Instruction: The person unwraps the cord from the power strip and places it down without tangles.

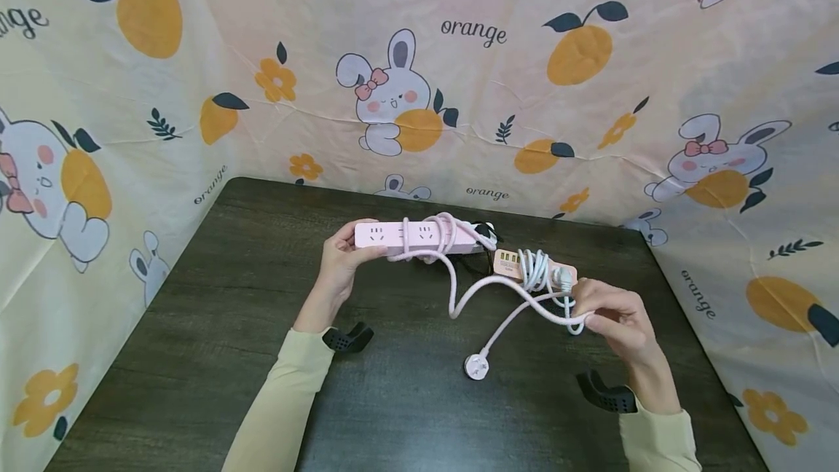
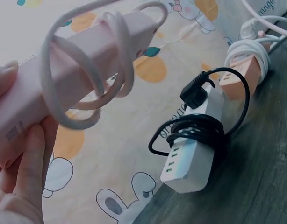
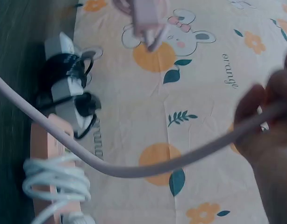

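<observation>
Pink plastic shapes the long, block-like power strip (image 1: 390,233) that, in the head view, my left hand (image 1: 337,257) grips above the dark wood-grain counter (image 1: 393,399); my right hand (image 1: 616,309) pinches its round pink cord (image 1: 498,280). Patterned cloth (image 1: 485,93) reads "orange". Left wrist: stiff, probably light, best held by this end; label (image 2: 14,130) illegible. Right wrist: the cord bends softly.

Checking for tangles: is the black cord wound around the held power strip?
No, the black cord winds around the white power strip, not the held pink strip.
</observation>
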Tool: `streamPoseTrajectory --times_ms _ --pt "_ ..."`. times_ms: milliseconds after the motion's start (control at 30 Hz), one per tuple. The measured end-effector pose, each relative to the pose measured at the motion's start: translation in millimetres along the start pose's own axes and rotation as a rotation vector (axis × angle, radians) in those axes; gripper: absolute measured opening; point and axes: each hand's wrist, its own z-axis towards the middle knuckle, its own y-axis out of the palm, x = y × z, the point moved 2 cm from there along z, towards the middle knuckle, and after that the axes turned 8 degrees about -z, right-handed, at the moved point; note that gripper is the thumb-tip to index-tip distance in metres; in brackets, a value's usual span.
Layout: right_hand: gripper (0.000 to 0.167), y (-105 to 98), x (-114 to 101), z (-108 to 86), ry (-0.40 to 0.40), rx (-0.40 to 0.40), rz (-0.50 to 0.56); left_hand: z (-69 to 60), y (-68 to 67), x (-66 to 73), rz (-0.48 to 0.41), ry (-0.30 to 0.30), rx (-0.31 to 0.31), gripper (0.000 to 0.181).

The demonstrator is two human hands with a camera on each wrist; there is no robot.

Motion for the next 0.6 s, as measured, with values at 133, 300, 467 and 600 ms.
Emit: streamPoseTrajectory --times_ms 133,300,467,600 --pt "0.037 5 7 -4.5 0.168 -0.133 -0.191 0.5 2.2 3.5 -0.028 0.023 0.027 0.041" --pt "0.032 14 25 -7.5 0.365 -0.149 -0.579 -0.6 3.1 6.8 -0.026 0.025 0.012 0.042" --pt "0.016 18 41 -8.1 0.423 0.045 -0.992 -1.8 2.0 8.2 -0.035 0.020 -0.005 0.044" --pt "0.012 18 37 -5.5 0.430 0.324 -1.129 -1.1 -1.4 10.1 -0.021 0.022 -0.029 0.046"
